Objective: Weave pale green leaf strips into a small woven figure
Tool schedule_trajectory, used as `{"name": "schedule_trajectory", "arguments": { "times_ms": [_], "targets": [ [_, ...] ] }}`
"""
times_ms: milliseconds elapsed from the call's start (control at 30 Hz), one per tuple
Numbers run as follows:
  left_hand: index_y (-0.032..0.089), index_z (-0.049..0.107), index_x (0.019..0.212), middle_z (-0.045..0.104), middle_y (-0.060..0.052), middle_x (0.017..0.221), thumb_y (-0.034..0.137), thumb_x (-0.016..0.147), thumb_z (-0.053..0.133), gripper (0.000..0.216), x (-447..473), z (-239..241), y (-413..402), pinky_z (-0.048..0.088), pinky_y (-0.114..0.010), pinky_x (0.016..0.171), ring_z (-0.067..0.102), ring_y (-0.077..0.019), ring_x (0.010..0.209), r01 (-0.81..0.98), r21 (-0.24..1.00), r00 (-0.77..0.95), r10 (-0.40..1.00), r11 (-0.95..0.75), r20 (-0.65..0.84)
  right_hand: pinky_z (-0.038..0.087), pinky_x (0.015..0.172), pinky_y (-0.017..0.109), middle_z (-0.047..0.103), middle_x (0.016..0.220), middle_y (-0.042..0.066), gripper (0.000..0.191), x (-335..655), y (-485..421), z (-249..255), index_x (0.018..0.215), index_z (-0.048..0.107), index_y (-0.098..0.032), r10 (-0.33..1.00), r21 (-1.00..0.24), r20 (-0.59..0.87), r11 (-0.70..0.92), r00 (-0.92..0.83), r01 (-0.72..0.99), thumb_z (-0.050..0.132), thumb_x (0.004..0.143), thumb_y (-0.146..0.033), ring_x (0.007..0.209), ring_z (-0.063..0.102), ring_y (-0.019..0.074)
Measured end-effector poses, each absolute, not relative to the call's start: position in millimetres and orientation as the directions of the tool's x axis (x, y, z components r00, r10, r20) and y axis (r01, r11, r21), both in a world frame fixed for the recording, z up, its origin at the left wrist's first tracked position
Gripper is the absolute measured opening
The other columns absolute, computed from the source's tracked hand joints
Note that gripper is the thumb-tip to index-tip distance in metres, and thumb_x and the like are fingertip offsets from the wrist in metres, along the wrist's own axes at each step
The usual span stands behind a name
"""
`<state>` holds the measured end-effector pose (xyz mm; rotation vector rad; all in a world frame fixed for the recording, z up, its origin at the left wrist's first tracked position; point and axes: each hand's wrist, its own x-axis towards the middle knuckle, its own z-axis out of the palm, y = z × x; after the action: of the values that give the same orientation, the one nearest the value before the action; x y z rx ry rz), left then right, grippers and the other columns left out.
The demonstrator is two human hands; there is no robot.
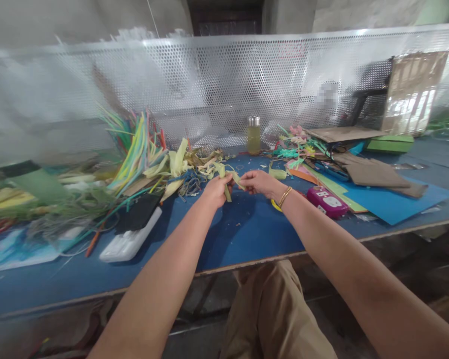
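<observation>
Both hands met over the blue table [246, 234] as I watched, left hand [216, 190] and right hand [259, 182] pinching a pale green strip [231, 178] between them, near the far strip pile [179, 167].

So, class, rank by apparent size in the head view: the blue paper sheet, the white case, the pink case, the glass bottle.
1. blue paper sheet
2. white case, nearer the camera
3. pink case
4. glass bottle, farther off, so unsure

Left hand [216, 191], right hand [260, 182] reached forward at mid-line, nearly touching; each closed in pinch grip
</observation>
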<state>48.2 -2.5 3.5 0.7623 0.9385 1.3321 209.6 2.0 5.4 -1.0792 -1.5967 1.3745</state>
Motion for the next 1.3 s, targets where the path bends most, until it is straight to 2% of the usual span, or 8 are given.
{"name": "schedule_trajectory", "arguments": {
  "times_ms": [100,167,333,567,800,933,1133,1300],
  "targets": [
    [0.014,0.061,0.072,0.052,0.003,0.056,0.01,0.068,0.074,0.015,45.6,3.1,-0.3,0.024,-0.014,0.038,0.047,-0.0051,0.044,-0.42,0.904,-0.052,0.992,0.082,-0.114,0.033,0.049,0.02,0.057,0.062,-0.002,0.013,209.1,5.2,2.5,0.073,0.063,-0.017,0.943,-0.969,0.036,0.114,-0.33,0.221,0.073,0.07,-0.026,0.055,0.046,0.0073],
    [0.014,0.061,0.071,0.051,0.004,0.055,0.013,0.063,0.078,0.019,44.2,3.2,0.3,0.02,-0.015,0.038,0.044,-0.0045,0.043,-0.38,0.924,-0.073,0.994,0.048,-0.082,0.03,0.047,0.02,0.056,0.061,-0.003,0.012,209.9,7.5,1.9,0.075,0.063,-0.018,0.939,-0.96,0.047,0.137,-0.342,0.245,0.072,0.069,-0.024,0.053,0.044,0.0071],
    [0.015,0.061,0.069,0.048,0.004,0.053,0.015,0.058,0.081,0.023,44.0,3.1,-1.6,0.02,-0.018,0.041,0.04,-0.0053,0.044,-0.248,0.967,-0.176,0.984,-0.06,0.016,0.033,0.048,0.021,0.056,0.062,-0.003,0.014,212.1,7.4,4.7,0.075,0.061,-0.019,0.909,-0.955,0.028,0.148,-0.416,0.258,0.072,0.067,-0.021,0.055,0.047,0.0079],
    [0.014,0.063,0.071,0.053,0.002,0.057,0.013,0.057,0.08,0.022,45.7,7.2,-5.3,0.018,-0.019,0.041,0.037,-0.0044,0.044,-0.245,0.969,-0.142,0.989,0.01,-0.046,0.033,0.049,0.02,0.057,0.062,-0.003,0.015,212.2,6.0,3.9,0.075,0.059,-0.018,0.901,-0.955,-0.029,0.103,-0.433,0.279,0.072,0.067,-0.021,0.055,0.047,0.0073],
    [0.014,0.062,0.064,0.051,0.002,0.055,0.013,0.062,0.078,0.017,44.3,8.0,-5.5,0.018,-0.019,0.041,0.036,-0.005,0.044,-0.177,0.984,-0.179,0.984,-0.03,-0.002,0.033,0.049,0.021,0.056,0.061,-0.003,0.018,212.9,8.7,2.1,0.079,0.062,-0.02,0.899,-0.964,-0.01,0.107,-0.438,0.242,0.074,0.065,-0.022,0.054,0.046,0.0077],
    [0.015,0.06,0.062,0.047,0.003,0.051,0.015,0.063,0.079,0.019,46.7,5.5,-5.7,0.019,-0.02,0.042,0.037,-0.0058,0.043,-0.219,0.975,-0.177,0.984,-0.035,-0.004,0.032,0.049,0.022,0.054,0.059,-0.004,0.017,211.5,8.7,1.9,0.073,0.061,-0.019,0.887,-0.965,-0.003,0.119,-0.463,0.235,0.075,0.064,-0.024,0.053,0.044,0.0078],
    [0.015,0.058,0.067,0.055,0.001,0.056,0.012,0.063,0.077,0.019,53.6,4.5,-7.7,0.022,-0.019,0.044,0.051,-0.0086,0.05,-0.329,0.944,-0.237,0.97,-0.028,-0.054,0.03,0.049,0.023,0.052,0.059,-0.005,0.018,209.2,6.8,2.5,0.068,0.06,-0.019,0.88,-0.957,-0.023,0.119,-0.475,0.266,0.074,0.062,-0.026,0.052,0.04,0.0069],
    [0.014,0.062,0.075,0.053,0.004,0.055,0.008,0.065,0.074,0.017,49.4,10.6,-6.6,0.022,-0.016,0.041,0.046,-0.0046,0.045,-0.411,0.911,-0.277,0.957,-0.036,-0.087,0.031,0.051,0.023,0.053,0.06,-0.005,0.019,208.1,3.6,1.1,0.068,0.058,-0.018,0.848,-0.949,-0.036,0.137,-0.528,0.285,0.074,0.06,-0.025,0.054,0.043,0.0075]
  ]
}}
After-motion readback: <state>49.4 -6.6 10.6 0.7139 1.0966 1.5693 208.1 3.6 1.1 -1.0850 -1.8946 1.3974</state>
